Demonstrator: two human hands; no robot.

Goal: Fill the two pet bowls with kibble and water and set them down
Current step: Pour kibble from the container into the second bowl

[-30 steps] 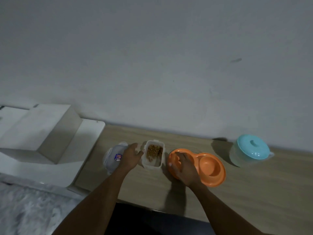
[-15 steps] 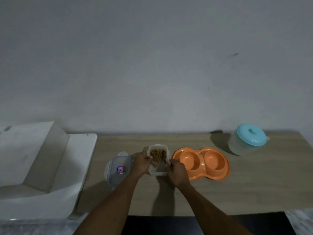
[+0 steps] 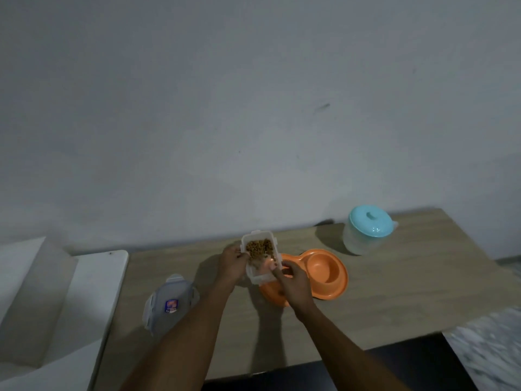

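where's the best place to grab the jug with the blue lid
Grip the jug round its clear body, below the lid, from the near side: it stands upright with that side open. The small knob may only lift the lid off.

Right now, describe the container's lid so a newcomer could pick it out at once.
Find the wooden table and go to its left end, beside the white furniture. The lid lies flat there: translucent grey, clips at its edges, the only item with a red-and-blue sticker.
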